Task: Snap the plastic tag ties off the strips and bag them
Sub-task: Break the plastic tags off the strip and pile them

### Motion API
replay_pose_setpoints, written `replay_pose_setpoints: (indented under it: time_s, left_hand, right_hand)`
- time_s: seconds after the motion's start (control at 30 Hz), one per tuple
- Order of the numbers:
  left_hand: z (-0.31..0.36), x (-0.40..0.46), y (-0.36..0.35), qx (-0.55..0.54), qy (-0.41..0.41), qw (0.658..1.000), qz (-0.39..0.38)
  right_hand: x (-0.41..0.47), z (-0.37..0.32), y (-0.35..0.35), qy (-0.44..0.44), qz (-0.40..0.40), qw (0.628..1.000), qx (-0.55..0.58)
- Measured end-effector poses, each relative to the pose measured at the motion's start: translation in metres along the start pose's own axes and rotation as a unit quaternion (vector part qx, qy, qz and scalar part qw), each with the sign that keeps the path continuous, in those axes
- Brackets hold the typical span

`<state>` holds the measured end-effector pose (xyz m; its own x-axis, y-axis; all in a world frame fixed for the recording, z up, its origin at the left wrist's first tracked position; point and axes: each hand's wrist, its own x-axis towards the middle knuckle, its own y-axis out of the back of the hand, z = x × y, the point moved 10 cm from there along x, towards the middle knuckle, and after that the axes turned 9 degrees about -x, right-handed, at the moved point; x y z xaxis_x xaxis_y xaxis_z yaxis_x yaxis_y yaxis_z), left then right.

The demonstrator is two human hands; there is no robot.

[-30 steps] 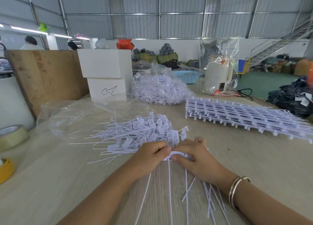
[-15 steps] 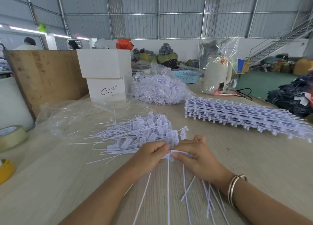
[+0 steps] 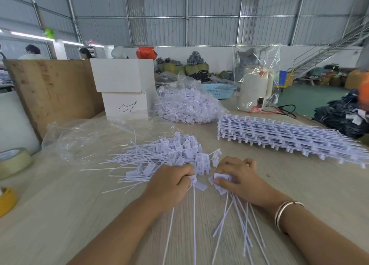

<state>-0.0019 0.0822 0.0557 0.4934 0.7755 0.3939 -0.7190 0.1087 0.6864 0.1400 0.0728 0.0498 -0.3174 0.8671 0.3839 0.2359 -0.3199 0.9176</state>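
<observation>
My left hand (image 3: 171, 183) grips one or two white tag ties (image 3: 196, 184) by their heads, their long tails running toward me. A short gap to the right, my right hand (image 3: 237, 177) pinches a bunch of several tag ties (image 3: 221, 180) whose tails fan out below it. Just beyond both hands lies a loose pile of separated ties (image 3: 169, 157). A stack of uncut tie strips (image 3: 279, 137) lies at the right. An empty clear bag (image 3: 83, 139) is spread out at the left, and a filled bag of ties (image 3: 185, 107) sits behind.
White boxes (image 3: 123, 89) and a plywood board (image 3: 50, 91) stand at the back left. Tape rolls (image 3: 12, 163) lie at the left edge. A bagged kettle (image 3: 255, 87) and a blue basket (image 3: 219, 90) stand at the back. Dark clothing (image 3: 345, 119) is piled far right.
My hands were pressed together on one bunch of ties. They have pulled apart, the left taking one or two ties off to the left, the right keeping the rest.
</observation>
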Motion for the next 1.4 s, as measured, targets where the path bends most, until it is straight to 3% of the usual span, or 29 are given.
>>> replay_pose_setpoints:
  time_s: [0.2, 0.37, 0.53, 0.73, 0.9, 1.03, 1.23, 1.4]
  left_hand:
    - [0.013, 0.000, -0.010, 0.104, -0.049, 0.993, -0.029]
    - [0.015, 0.003, -0.011, 0.029, -0.053, 0.998, -0.006]
    - [0.021, 0.001, -0.018, -0.055, -0.060, 0.997, -0.006]
    - [0.020, 0.001, -0.016, 0.043, -0.058, 0.997, 0.024]
    - [0.014, 0.000, -0.017, 0.057, -0.055, 0.997, 0.005]
    - [0.014, 0.000, -0.026, -0.001, -0.062, 0.998, -0.031]
    - [-0.001, 0.002, -0.026, -0.141, 0.011, 0.989, -0.046]
    - [-0.014, 0.001, -0.021, -0.136, 0.051, 0.989, -0.016]
  right_hand:
    - [0.000, -0.001, 0.002, 0.010, -0.014, 0.998, -0.056]
    - [-0.004, -0.030, 0.030, 0.024, 0.108, 0.994, -0.002]
    - [-0.001, -0.041, 0.008, 0.028, 0.048, 0.998, 0.012]
    - [-0.001, -0.027, 0.008, 0.006, 0.049, 0.997, 0.065]
    - [-0.002, -0.025, 0.007, -0.010, 0.034, 0.992, 0.123]
    - [-0.003, -0.031, 0.003, 0.014, -0.003, 0.982, 0.186]
    - [0.000, -0.034, 0.010, 0.026, 0.019, 0.976, 0.213]
    - [-0.001, -0.034, 0.013, 0.011, 0.030, 0.974, 0.225]
